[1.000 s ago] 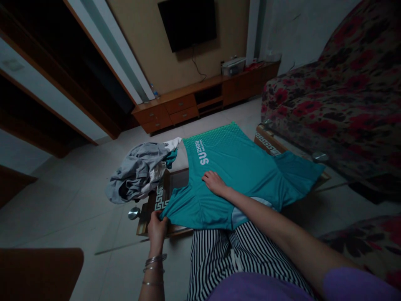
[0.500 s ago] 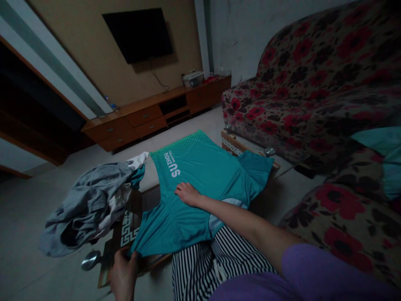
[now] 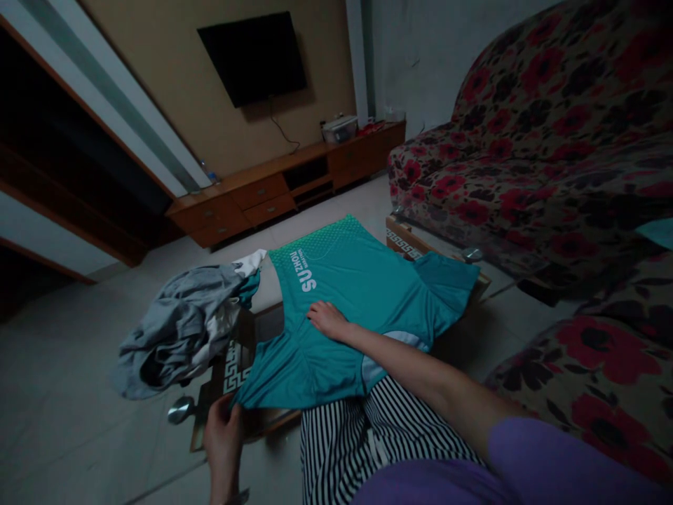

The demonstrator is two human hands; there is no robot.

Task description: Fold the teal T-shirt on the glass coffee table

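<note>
The shirt (image 3: 362, 280) lies across the table (image 3: 231, 368), one sleeve (image 3: 263, 379) pinched by the left hand (image 3: 223, 429) at the near left corner, the right hand (image 3: 328, 320) resting loosely open on it, seemingly to keep cloth flat.

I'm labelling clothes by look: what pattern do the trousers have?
Black and white stripes on the trousers, clearest in the head view, below the shirt.

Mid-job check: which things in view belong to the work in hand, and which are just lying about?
Work in hand:
teal shirt, laid over the low table
left hand, pinching the shirt's edge
right hand, resting on the shirt

Lying about:
clothes heap, untouched, role unclear
television
floral sofa
plastic box on the wooden cabinet
</note>
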